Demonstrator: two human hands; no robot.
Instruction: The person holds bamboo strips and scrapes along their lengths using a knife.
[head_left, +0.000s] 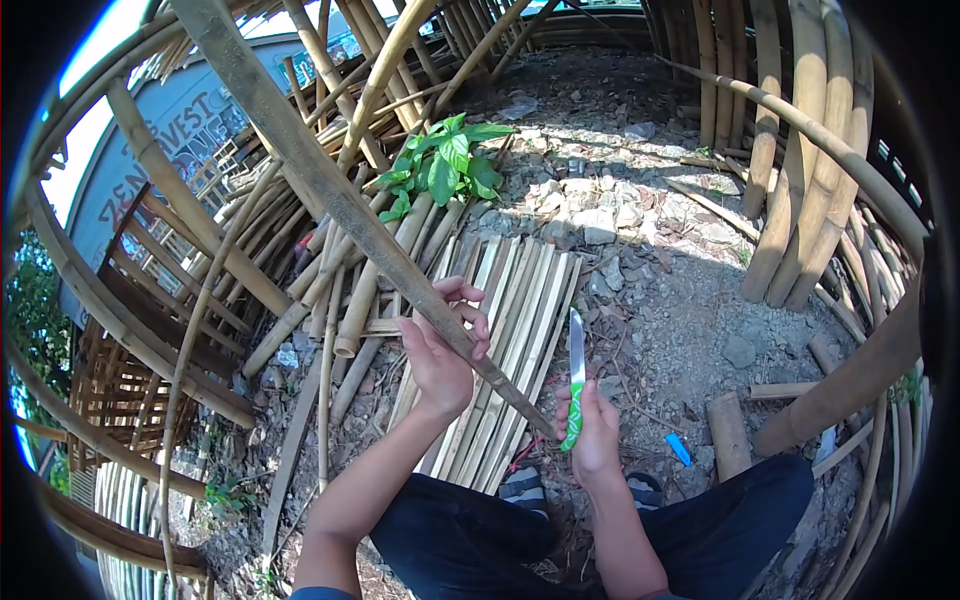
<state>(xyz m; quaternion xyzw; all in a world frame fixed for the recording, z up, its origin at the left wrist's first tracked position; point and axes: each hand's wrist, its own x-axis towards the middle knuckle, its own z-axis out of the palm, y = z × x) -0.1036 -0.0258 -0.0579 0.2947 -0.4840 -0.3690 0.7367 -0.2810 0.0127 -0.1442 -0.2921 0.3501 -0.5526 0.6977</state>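
Observation:
My left hand (443, 350) is curled around a long, flat bamboo strip (350, 215), which slants from the upper left down to the right. In my right hand (595, 430) is a knife with a green and white patterned handle (573, 415), its blade (577, 345) pointing up and away from me. The strip's lower end comes close to the knife handle and my right fingers; whether they touch is unclear. Beneath the strip, a row of split bamboo slats (500, 370) lies on the ground.
Bamboo poles (400, 250) are piled at left beside a green leafy plant (450, 160). Upright bamboo posts (815, 180) stand at right. A bamboo piece (729, 435) and a small blue object (678, 449) lie near my knee. Broken stones (600, 210) cover the ground ahead.

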